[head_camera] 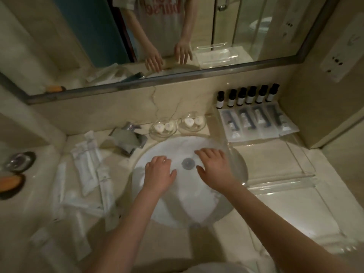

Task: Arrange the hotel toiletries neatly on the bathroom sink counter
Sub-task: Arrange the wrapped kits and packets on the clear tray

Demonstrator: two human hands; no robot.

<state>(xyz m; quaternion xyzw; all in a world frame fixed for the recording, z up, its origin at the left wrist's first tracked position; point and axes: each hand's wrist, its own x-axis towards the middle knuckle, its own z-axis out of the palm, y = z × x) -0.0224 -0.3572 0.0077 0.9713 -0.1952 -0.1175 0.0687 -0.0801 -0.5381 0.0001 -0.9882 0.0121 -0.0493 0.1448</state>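
My left hand and my right hand hover over the white sink basin, fingers spread, holding nothing, either side of the drain. Several small dark-capped bottles stand in a row by the mirror at the back right. In front of them, several clear sachets lie side by side on a clear acrylic tray. Two glass dishes with white soaps sit behind the basin. White wrapped toiletry packets lie scattered on the counter to the left.
The chrome tap stands at the basin's back left. A dark round dish and an orange object in a dark holder sit at the far left. The mirror spans the back wall. A side wall borders the counter on the right.
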